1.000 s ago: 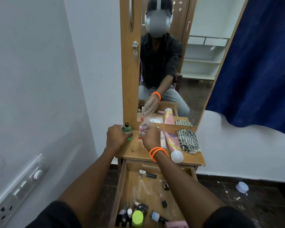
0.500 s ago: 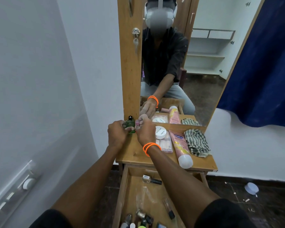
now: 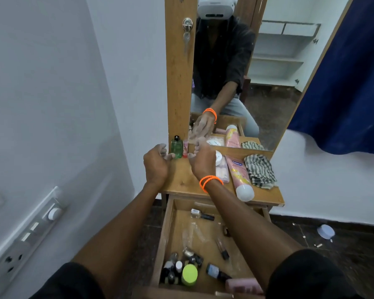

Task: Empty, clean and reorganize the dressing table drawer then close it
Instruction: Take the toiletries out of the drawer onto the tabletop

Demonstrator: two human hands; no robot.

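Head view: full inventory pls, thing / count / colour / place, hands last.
green bottle: 1, green with black cap, upright, tabletop back-left corner
pink bottle: 1, pink, upright beside green bottle
pink tube: 1, pink with white cap, lying on tabletop
white jar: 1, white, tabletop, partly behind right hand
striped cloth: 1, dark and pale stripes, tabletop right
drawer: 1, wood, pulled open, small bottles inside
lime-lidded jar: 1, drawer front
mirror: 1, behind tabletop
left hand: holds nothing, by green bottle
right hand: holds nothing, orange bands at wrist
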